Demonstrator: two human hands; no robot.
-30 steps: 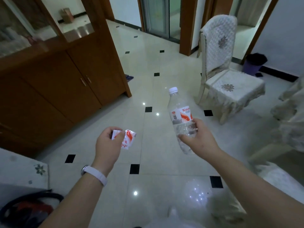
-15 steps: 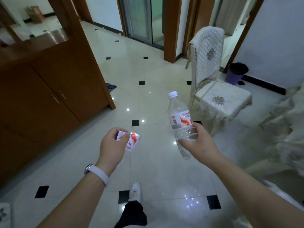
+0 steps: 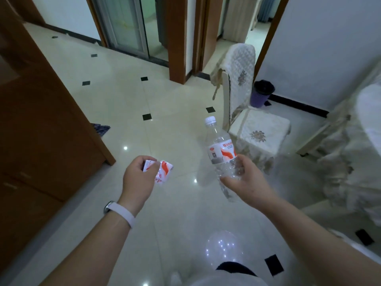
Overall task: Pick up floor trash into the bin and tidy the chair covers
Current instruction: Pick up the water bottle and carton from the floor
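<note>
My left hand (image 3: 137, 178) grips a crumpled white-and-red wrapper (image 3: 162, 172) at waist height. In my right hand (image 3: 246, 182) is a clear plastic bottle (image 3: 221, 150) with a white cap and a red-and-white label, held upright by its lower half. Ahead to the right stands a chair (image 3: 255, 129) under a white quilted cover; the back cover hangs askew with a tie dangling. Behind the chair, against the wall, sits a purple bin (image 3: 261, 93) with a black liner.
A tall brown wooden cabinet (image 3: 45, 131) fills the left side. Glossy cream floor tiles (image 3: 144, 100) with small black squares stretch ahead to a glass door and a doorway. More white-covered furniture (image 3: 354, 145) crowds the right edge. A dark cloth (image 3: 100, 129) lies by the cabinet's corner.
The view has advanced and turned right: the chair and purple bin are nearer and more central. Both hands keep the same hold on the wrapper and bottle.
</note>
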